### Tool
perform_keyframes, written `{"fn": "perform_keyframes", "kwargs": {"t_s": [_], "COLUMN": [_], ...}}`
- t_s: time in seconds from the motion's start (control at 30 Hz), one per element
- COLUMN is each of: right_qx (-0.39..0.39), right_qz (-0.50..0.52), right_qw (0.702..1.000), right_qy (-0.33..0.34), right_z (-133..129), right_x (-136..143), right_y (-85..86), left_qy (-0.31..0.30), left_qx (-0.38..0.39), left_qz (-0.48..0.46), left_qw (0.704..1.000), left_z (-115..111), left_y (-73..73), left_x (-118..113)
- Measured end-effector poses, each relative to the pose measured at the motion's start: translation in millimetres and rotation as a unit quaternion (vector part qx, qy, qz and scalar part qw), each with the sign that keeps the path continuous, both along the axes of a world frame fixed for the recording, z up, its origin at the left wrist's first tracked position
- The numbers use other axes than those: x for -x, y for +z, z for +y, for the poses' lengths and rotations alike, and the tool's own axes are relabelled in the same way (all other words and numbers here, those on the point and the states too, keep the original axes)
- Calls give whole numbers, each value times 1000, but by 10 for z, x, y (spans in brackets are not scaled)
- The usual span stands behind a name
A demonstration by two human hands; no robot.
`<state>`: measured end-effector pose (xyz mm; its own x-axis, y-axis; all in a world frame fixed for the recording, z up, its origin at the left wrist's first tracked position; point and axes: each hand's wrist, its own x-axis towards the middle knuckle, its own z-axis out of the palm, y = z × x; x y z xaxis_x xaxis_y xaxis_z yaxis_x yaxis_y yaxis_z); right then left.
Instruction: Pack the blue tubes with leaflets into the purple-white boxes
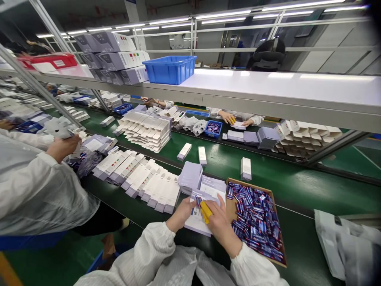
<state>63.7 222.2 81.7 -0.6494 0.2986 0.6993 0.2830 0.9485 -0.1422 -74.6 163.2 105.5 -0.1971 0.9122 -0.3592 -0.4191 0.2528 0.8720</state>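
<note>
A few small blue-and-red batteries [198, 201] are pinched between my hands, above a stack of white and lilac printed booklets [197, 225]. My left hand [182, 213] is closed, with its thumb against the batteries. From the other side my right hand [219, 222] reaches in, a yellow finger cover [206, 212] on one finger close against them; its thumb is hidden. More lilac booklets [190, 176] lie just beyond my hands. Right of them, a shallow cardboard tray [279, 234] holds a heap of loose batteries [256, 218].
White-and-lilac cartons [149, 182] lie in a row to the left, beside a co-worker's sleeve [35, 171]. Several small boxes stand on the green belt [220, 159]. A shelf [268, 89] with a blue bin [170, 70] spans above. Grey plastic bags [342, 242] lie right.
</note>
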Motion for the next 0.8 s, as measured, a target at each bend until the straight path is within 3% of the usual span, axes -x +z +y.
{"fn": "perform_keyframes", "kwargs": {"t_s": [0.3, 0.43, 0.5, 0.57, 0.63, 0.8], "right_qx": [22, 126, 204, 289, 343, 381], "right_qz": [-18, 2, 2, 2, 10, 20], "right_qw": [1000, 991, 976, 935, 857, 703], "right_qy": [-13, -36, -69, -203, -384, -600], "right_z": [-75, -109, 32, 316, 678, 1405], "right_x": [109, 71, -68, -376, -877, -2400], "right_y": [-100, -70, -41, -34, -71, -384], "left_qy": [29, 23, 32, 42, 30, -13], "left_qx": [-46, -23, 21, 80, 115, 161], "left_qz": [-18, 24, 13, -7, -14, -8], "left_qw": [998, 999, 999, 996, 993, 987], "left_z": [4, 53, 96, 152, 204, 267], "left_y": [-116, -139, -138, -126, -95, 31], "left_x": [-29, -114, -142, -150, -145, -140]}}
